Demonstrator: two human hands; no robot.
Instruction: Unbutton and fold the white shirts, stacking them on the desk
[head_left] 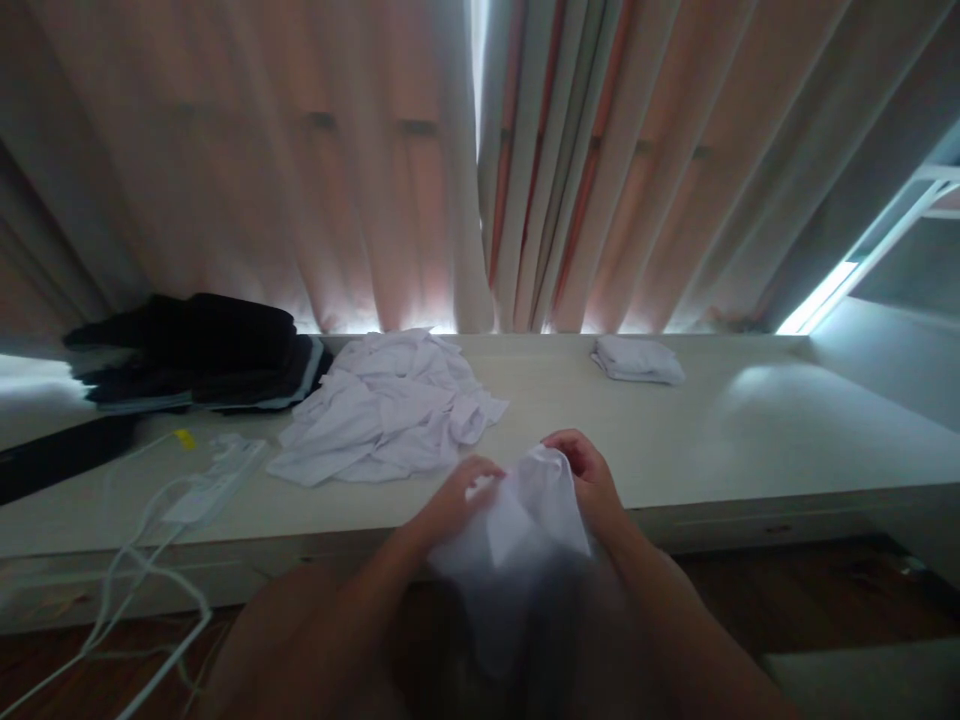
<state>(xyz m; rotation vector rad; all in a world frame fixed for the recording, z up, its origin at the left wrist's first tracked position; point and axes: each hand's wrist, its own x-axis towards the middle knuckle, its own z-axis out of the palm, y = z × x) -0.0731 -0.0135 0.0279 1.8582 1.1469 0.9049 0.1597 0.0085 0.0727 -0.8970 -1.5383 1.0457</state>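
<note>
A white cloth (pixel 536 510) hangs between my two hands in front of the table edge, its lower part blurred over my lap. My left hand (pixel 469 490) pinches its upper left edge. At the cloth's upper right corner, the fingers of my right hand (pixel 585 465) are curled round the fabric. Just beyond my left hand lies a crumpled heap of white clothing (pixel 390 405) on the table. A small folded white cloth (pixel 637 360) rests at the back of the table, right of centre.
Dark folded clothes (pixel 202 355) are stacked at the back left of the white table (pixel 720 440). A white power strip (pixel 214 485) with trailing cables (pixel 135 555) lies at the left front. Curtains (pixel 375 170) hang behind the table.
</note>
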